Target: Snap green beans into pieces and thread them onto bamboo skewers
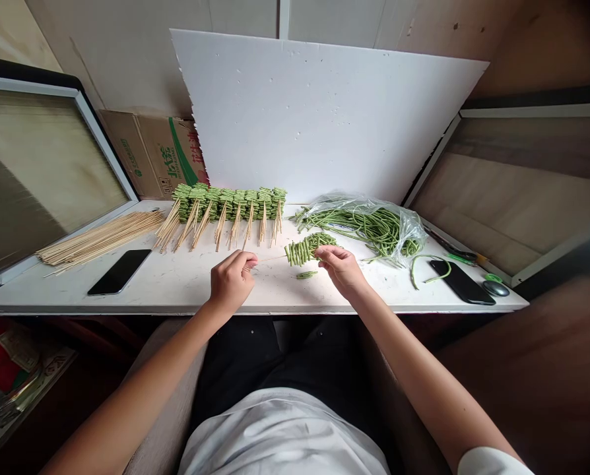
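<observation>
My left hand [231,280] is closed in a pinch on the bare end of a thin bamboo skewer [272,258], which points to the right above the table. Cut long bean pieces [297,253] sit side by side across the skewer's far part. At that end my right hand [343,269] is pinched on a bean piece, mostly covered by the fingertips. Just behind lies a small pile of cut beans [325,239]. Two or so loose pieces [306,274] rest on the table below the skewer.
Finished bean skewers [230,198] stand stacked in a row at the back. Bare skewers [101,239] and a phone [119,272] lie left. On the right are a plastic bag of long beans [374,227], another phone [462,282] and scissors [451,245]. A white board [319,119] leans behind.
</observation>
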A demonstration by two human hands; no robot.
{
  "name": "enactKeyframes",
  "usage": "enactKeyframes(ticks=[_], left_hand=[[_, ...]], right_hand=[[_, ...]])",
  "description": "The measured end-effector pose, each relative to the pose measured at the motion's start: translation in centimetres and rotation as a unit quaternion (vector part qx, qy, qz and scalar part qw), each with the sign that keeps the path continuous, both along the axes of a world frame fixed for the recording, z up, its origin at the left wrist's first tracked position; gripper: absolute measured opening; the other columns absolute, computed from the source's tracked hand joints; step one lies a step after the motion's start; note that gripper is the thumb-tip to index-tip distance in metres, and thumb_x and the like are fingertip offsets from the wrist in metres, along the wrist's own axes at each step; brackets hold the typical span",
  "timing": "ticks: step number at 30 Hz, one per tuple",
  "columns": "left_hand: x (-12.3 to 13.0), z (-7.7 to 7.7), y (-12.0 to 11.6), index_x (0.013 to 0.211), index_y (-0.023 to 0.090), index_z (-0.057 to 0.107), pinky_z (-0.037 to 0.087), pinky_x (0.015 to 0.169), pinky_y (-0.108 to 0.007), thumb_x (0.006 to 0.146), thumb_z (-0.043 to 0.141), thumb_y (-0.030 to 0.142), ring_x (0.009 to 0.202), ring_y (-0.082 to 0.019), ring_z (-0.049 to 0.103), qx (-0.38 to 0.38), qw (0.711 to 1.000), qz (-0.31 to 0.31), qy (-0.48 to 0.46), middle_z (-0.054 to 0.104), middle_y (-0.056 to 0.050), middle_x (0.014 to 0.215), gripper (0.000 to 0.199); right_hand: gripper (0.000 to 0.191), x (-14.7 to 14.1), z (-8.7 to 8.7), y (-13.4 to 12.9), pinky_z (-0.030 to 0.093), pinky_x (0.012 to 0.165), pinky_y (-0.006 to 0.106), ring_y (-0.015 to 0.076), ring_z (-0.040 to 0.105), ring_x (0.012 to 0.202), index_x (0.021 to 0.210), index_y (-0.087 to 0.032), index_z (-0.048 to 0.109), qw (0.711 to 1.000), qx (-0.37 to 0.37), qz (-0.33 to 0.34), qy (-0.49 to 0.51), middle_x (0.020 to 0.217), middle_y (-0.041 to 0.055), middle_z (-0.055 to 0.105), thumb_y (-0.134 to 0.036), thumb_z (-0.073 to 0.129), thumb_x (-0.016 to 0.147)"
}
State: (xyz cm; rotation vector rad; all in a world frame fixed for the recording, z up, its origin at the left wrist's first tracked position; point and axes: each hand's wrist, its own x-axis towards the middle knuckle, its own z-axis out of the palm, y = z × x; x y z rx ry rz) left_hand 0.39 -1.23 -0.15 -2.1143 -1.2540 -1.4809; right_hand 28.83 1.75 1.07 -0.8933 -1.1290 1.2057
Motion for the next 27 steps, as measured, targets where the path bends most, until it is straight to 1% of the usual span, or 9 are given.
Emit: enactKeyframes(ticks=[9,15,17,19,21,22,24,25,27], left_hand=[[0.2,-0.1,-0.1,0.087,0.021,0.068,0.051,0.066,-0.026,0.091,0.050,0.002,0.079,-0.018,0.076,-0.010,1.000,-0.008,-0.001,0.078,-0.002,0.083,0.027],[0.1,-0.3,0.3,0.088,0.022,0.069,0.051,0.067,-0.027,0.092,0.051,0.005,0.080,-0.019,0.076,-0.027,0.999,-0.004,-0.021,0.078,-0.003,0.084,0.026],[-0.1,-0.3,0.5,0.089,0.022,0.069,0.051,0.068,-0.028,0.094,0.052,0.007,0.079,-0.019,0.075,-0.035,0.999,0.004,-0.034,0.078,-0.003,0.084,0.023],[-0.3,-0.3,0.8,0.089,0.021,0.070,0.051,0.069,-0.028,0.095,0.053,0.010,0.078,-0.020,0.074,-0.041,0.998,0.013,-0.048,0.078,-0.004,0.084,0.021],[-0.5,-0.4,1.1,0.090,0.021,0.070,0.052,0.069,-0.029,0.096,0.055,0.012,0.078,-0.021,0.074,-0.049,0.997,0.021,-0.056,0.078,-0.004,0.085,0.019],[-0.6,-0.4,1.2,0.090,0.021,0.070,0.052,0.070,-0.029,0.096,0.055,0.012,0.078,-0.021,0.074,-0.052,0.997,0.025,-0.057,0.078,-0.004,0.085,0.018],[-0.6,-0.6,1.4,0.090,0.021,0.070,0.052,0.070,-0.029,0.096,0.056,0.012,0.080,-0.021,0.074,-0.059,0.996,0.032,-0.054,0.078,-0.004,0.086,0.017],[-0.6,-0.7,1.4,0.090,0.021,0.070,0.052,0.071,-0.029,0.096,0.056,0.012,0.080,-0.022,0.074,-0.064,0.996,0.035,-0.052,0.078,-0.004,0.087,0.017],[-0.5,-0.8,1.5,0.091,0.022,0.070,0.053,0.072,-0.029,0.095,0.056,0.011,0.082,-0.022,0.075,-0.075,0.995,0.037,-0.049,0.079,-0.004,0.088,0.018]], right_hand=[[0.028,-0.1,-0.1,-0.1,0.047,0.072,0.033,0.0180,0.062,0.082,0.076,-0.026,0.083,0.999,0.009,0.004,-0.038,0.087,0.0035,0.077,-0.048,0.097,0.065],[0.029,-1.0,-0.9,-0.1,0.047,0.073,0.033,0.0211,0.066,0.090,0.077,-0.026,0.083,0.999,-0.006,0.012,-0.030,0.097,0.0050,0.079,-0.049,0.097,0.066],[0.030,-0.8,-0.8,0.0,0.047,0.073,0.033,0.0226,0.068,0.095,0.086,-0.027,0.085,0.999,-0.004,0.017,-0.042,0.107,0.0058,0.080,-0.051,0.096,0.069],[0.033,-0.1,-0.8,0.3,0.049,0.077,0.035,0.0243,0.068,0.098,0.102,-0.030,0.086,0.994,0.024,0.028,-0.103,0.117,0.0062,0.080,-0.053,0.090,0.077],[0.031,0.9,-0.8,0.7,0.050,0.086,0.041,0.0269,0.067,0.100,0.109,-0.031,0.086,0.969,0.090,0.030,-0.228,0.115,0.0076,0.080,-0.052,0.084,0.086],[0.027,1.5,-0.9,1.0,0.049,0.091,0.045,0.0286,0.066,0.100,0.107,-0.030,0.086,0.944,0.130,0.027,-0.302,0.110,0.0086,0.080,-0.050,0.081,0.088],[0.020,2.6,-1.3,1.6,0.047,0.098,0.052,0.0317,0.063,0.099,0.098,-0.029,0.087,0.881,0.197,0.026,-0.430,0.100,0.0104,0.079,-0.045,0.079,0.089],[0.018,3.0,-1.6,1.8,0.047,0.099,0.054,0.0327,0.062,0.098,0.096,-0.029,0.087,0.853,0.214,0.032,-0.476,0.097,0.0109,0.078,-0.043,0.078,0.090],[0.018,3.4,-2.2,2.2,0.048,0.095,0.055,0.0335,0.060,0.095,0.095,-0.029,0.087,0.814,0.223,0.045,-0.535,0.094,0.0117,0.077,-0.041,0.074,0.092]])
